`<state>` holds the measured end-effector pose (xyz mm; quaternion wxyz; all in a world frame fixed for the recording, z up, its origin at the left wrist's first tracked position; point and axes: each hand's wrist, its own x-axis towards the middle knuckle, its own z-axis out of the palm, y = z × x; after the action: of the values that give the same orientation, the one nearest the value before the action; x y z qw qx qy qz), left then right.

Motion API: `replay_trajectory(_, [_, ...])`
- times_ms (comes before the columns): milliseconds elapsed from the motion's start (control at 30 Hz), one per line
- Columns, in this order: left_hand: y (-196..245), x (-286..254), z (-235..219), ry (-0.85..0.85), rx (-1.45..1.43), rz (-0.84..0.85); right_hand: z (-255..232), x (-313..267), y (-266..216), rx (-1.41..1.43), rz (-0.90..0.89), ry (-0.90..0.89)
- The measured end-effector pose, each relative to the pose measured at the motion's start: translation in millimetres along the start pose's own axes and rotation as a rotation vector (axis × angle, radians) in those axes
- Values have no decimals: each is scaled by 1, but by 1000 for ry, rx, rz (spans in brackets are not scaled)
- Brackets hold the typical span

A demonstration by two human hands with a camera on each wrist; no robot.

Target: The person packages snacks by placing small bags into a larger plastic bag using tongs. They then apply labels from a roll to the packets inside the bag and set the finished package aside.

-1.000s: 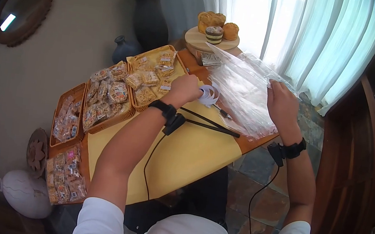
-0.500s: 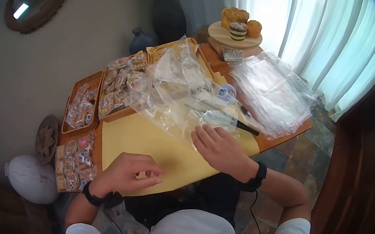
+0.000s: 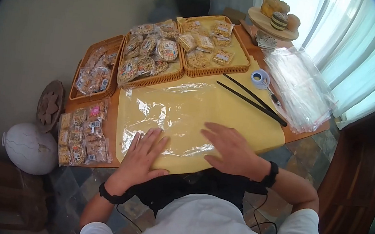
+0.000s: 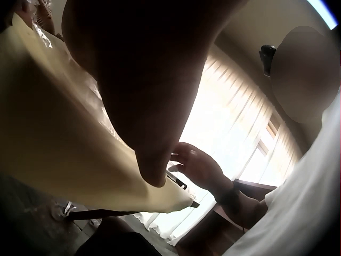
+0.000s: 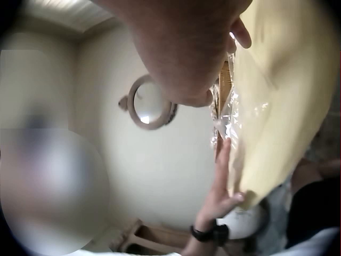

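A clear plastic bag [image 3: 165, 109] lies spread over the yellow sheet [image 3: 251, 132] that covers the table. My left hand [image 3: 142, 157] rests with fingers spread on the bag's near left edge. Over the bag's right part is my right hand [image 3: 233, 150], slightly blurred, its fingers fairly straight and pointing left. Neither hand grips anything. In the left wrist view the left hand [image 4: 144, 80] looms dark in front, with the right hand [image 4: 198, 168] beyond it. The right wrist view shows the left hand [image 5: 216, 197] flat along the bag's edge.
Wicker baskets of packaged snacks [image 3: 150, 57] line the table's far left side, with more packets [image 3: 86, 132] at the near left corner. Two black strips [image 3: 251, 99], a tape roll [image 3: 260, 78] and a stack of clear bags [image 3: 300, 91] lie right. Breads sit on a round wooden stand [image 3: 274, 30].
One clear bag has come from the stack at the right, across the table, and now lies flat on the yellow sheet. The left hand has moved forward onto it; the right hand stays near its right side.
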<state>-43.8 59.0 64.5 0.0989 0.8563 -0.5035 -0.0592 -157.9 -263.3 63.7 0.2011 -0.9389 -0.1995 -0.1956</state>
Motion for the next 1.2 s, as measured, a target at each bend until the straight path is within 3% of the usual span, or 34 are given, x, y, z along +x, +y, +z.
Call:
replay_trajectory(33, [0, -2, -3, 18, -1, -4, -12, -6, 9, 193, 177, 57])
replay_trajectory(67, [1, -4, -2, 33, -5, -10, -17, -9, 21, 188, 169, 42])
replay_trajectory(133, [-5, -2, 8, 25, -46, -17, -15, -11, 49, 749, 736, -44])
replay_trajectory(167, [-9, 0, 12, 15, -70, -15, -8, -6, 58, 746, 738, -48])
replay_trajectory(233, [-12, 0, 18, 19, -53, -4, 4, 12, 72, 1072, 969, -14])
replay_trajectory(267, [-14, 1, 19, 21, -35, 3, 2, 23, 70, 1064, 964, -4])
replay_trajectory(333, [-14, -1, 20, 32, -44, 3, 0, 47, 63, 1133, 1135, -229])
replay_trajectory(367, [-14, -3, 19, 30, -55, -5, 10, 50, 69, 946, 1067, -241])
replay_trajectory(400, [-15, -4, 18, 33, -53, -11, 14, 51, 71, 946, 1060, -245])
replay_trajectory(467, [-15, -7, 12, 20, -79, -11, 14, 53, 75, 726, 864, -103])
replay_trajectory(500, [-17, -5, 9, 25, -80, -27, 10, 54, 79, 728, 853, -116])
replay_trajectory(567, [-21, -3, -1, 9, -161, -2, -1, 66, 82, 935, 1006, -299])
replay_trajectory(700, [-47, 5, 21, 129, -44, -157, 15, 68, 87, 819, 1015, -399])
replay_trajectory(767, [-51, 10, 31, 222, 80, -245, 38, 51, 93, 435, 679, -10])
replay_trajectory(800, [-51, 11, 35, 229, 74, -253, 36, 51, 93, 429, 672, -19])
replay_trajectory(867, [-51, 12, 38, 189, -61, -239, 16, 64, 67, 936, 1011, -138])
replay_trajectory(967, [-51, 12, 36, 162, -56, -213, 12, 71, 72, 1073, 1030, -297])
replay_trajectory(1200, [-73, 21, 13, 195, -135, -188, 18, 66, 69, 1008, 1008, -208])
